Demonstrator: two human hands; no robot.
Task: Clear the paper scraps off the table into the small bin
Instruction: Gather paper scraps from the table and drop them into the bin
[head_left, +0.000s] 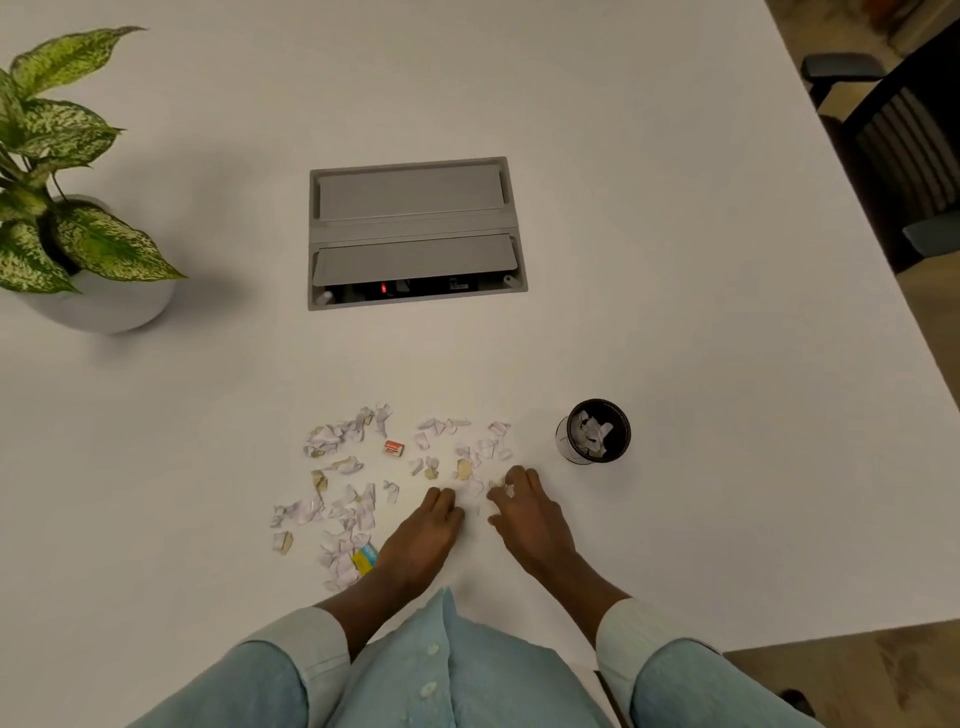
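Several torn paper scraps (343, 499) lie scattered on the white table (675, 260), mostly white, with a red piece (394, 448) and a yellow-blue piece (364, 558) among them. A small black bin (597, 430) stands upright to the right of the scraps with paper inside. My left hand (423, 535) rests palm down on the table, fingers together, at the near edge of the scraps. My right hand (524, 512) has its fingers curled over a few small scraps (497, 483), left of and nearer than the bin. Whether any scrap is actually pinched is hidden by the fingers.
A potted plant (67, 208) in a white pot stands at the far left. A grey cable box (415, 234) is sunk into the table's middle. A dark chair (893, 145) sits beyond the right edge of the table. My light-blue shirt fills the bottom.
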